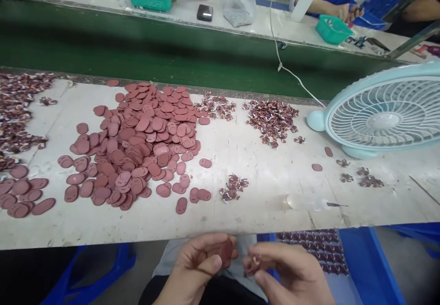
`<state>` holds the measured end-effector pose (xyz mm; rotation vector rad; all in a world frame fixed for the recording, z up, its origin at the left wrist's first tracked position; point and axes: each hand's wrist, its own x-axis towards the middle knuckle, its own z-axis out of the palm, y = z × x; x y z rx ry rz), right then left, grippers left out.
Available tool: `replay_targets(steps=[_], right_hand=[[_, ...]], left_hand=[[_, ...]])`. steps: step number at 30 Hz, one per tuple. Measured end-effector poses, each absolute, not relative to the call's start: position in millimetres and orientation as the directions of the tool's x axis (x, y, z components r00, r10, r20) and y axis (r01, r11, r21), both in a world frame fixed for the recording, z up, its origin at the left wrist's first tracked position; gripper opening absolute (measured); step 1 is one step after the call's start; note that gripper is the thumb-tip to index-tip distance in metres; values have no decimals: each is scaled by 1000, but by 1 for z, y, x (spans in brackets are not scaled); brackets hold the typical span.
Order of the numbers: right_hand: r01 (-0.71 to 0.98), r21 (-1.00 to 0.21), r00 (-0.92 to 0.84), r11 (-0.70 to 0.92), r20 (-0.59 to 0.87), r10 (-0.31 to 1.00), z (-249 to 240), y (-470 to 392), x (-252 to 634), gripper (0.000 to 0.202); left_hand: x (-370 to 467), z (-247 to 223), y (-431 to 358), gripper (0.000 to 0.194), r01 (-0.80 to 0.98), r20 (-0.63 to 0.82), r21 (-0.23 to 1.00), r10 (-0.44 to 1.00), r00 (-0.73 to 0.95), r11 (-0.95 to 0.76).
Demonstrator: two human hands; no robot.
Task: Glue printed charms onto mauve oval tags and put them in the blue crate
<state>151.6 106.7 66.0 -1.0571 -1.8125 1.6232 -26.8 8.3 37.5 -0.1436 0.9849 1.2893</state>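
Left hand pinched on reddish-brown oval rubber pad, face turned toward right hand. Right hand closed on small reddish clip, below worktop's near edge.

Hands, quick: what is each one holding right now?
Left hand: closed on a reddish-brown oval piece, pinched between thumb and fingers.
Right hand: closed on a small dark red part at its fingertips; too blurred to identify further.

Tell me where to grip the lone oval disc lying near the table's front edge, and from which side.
Grip the disc across its narrow width, coming from above and the front edge. It lies flat, long axis pointing away, with bare table on its front and left sides.
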Motion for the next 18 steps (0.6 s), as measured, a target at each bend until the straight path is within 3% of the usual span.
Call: replay_targets(steps=[4, 18], right_hand=[[134, -987, -559, 92, 2, 829, 65, 97, 133, 41], [242, -964, -512, -109, -223, 830, 60, 94, 133, 14]], left_hand=[[-23, 37, 8, 32, -805, -629, 514, 768, -119, 296], [-18, 26, 5, 18, -741, -615, 597, 769, -177, 308]])
